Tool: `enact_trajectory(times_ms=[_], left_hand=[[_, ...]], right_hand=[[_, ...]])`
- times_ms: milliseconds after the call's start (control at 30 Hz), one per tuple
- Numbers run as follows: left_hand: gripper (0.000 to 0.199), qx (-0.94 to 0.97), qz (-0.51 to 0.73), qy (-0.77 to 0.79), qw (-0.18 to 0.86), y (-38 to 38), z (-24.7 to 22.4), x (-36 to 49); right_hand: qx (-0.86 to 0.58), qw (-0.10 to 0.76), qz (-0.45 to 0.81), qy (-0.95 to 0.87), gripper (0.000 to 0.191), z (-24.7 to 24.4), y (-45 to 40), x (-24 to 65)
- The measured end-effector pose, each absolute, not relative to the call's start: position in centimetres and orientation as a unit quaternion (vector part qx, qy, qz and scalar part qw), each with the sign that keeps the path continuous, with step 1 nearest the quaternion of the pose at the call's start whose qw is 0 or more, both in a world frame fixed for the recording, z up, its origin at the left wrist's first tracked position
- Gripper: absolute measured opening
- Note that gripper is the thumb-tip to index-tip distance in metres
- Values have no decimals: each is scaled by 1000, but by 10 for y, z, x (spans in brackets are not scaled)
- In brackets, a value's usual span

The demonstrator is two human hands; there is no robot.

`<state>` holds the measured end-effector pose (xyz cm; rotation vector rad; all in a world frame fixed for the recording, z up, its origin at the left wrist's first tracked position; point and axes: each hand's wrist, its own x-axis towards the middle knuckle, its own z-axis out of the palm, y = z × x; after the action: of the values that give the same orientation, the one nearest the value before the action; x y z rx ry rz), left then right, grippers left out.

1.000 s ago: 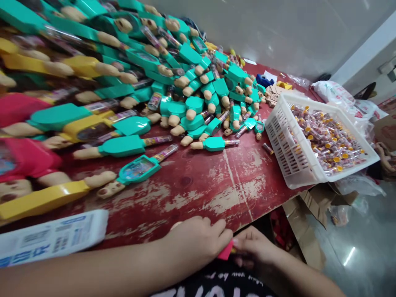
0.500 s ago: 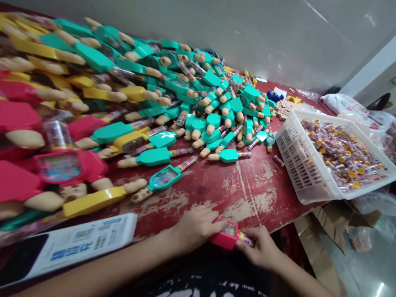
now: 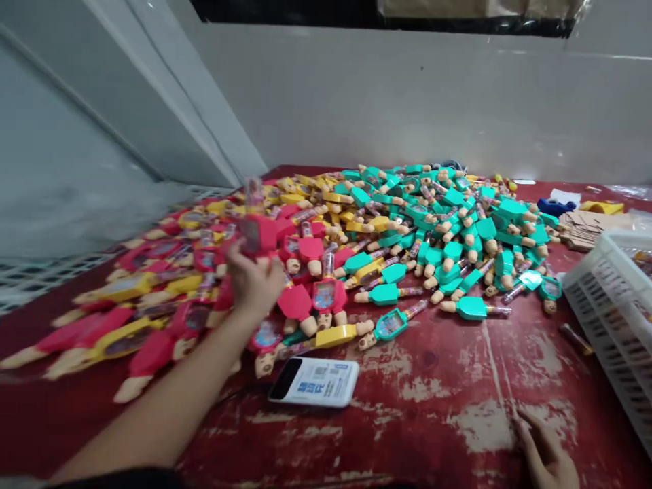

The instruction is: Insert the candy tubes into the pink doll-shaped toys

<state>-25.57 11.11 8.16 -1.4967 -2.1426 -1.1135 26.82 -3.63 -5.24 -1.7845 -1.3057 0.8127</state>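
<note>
Where the pink plastic toy (image 3: 257, 233) is: raised in the air left of centre, over the heap, blurred by motion, just above the left hand (image 3: 253, 282).
Grip: the fingers look curled around the toy's lower end, so the hand appears to be grasping it, though the blur hides their exact placement.
Handling: it looks light, hollow and stiff, with a smooth, slightly slippery shell. The wide pink body seems the surest place to hold, while the clear candy tube (image 3: 253, 193) looks slimmer and easier to crack.
Long axis: close to upright, with the tube pointing up.
Pink and yellow toys (image 3: 168, 285): spread across the left of the red worktable (image 3: 432, 414).
White printed packet (image 3: 313, 382): lying flat beside the heap's front edge.
Teal toys (image 3: 458, 251): heaped right of centre, pointing every way.
Right hand (image 3: 545, 456): open and empty, fingertips touching the tabletop.
White plastic crate (image 3: 616, 292): at the right edge, near that hand.
</note>
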Motion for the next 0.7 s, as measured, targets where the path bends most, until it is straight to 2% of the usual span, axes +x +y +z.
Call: enact_trajectory(times_ms=[100,200,367,433,500,567,700], left_hand=[[75,-514,-354,-772,119,127,117,-264],[70,-565,-341,-744,104,136,118,-228],[49,-782,-292,-550,24,108,55,-110],[39,-888,-256,-382,-16,84,22,-67],[30,-940,-269,-205,-36,64,-5,-34],[27,-952,-278,-101,-78,51,-24,-13],[25,-944,-287,-101,-128,44,-48,0]], right_hand=[[-700,373,267,-548,44,-61,-42,262],[-696,389,216,-564,38,-60,-44,249],[-677,433,186,-565,27,-39,-47,234],[-678,448,182,-554,24,-28,-54,236],[-695,467,149,-526,23,-20,-69,248],[-737,471,101,-474,25,-17,-94,271],[-885,347,96,-296,44,-39,-161,336]])
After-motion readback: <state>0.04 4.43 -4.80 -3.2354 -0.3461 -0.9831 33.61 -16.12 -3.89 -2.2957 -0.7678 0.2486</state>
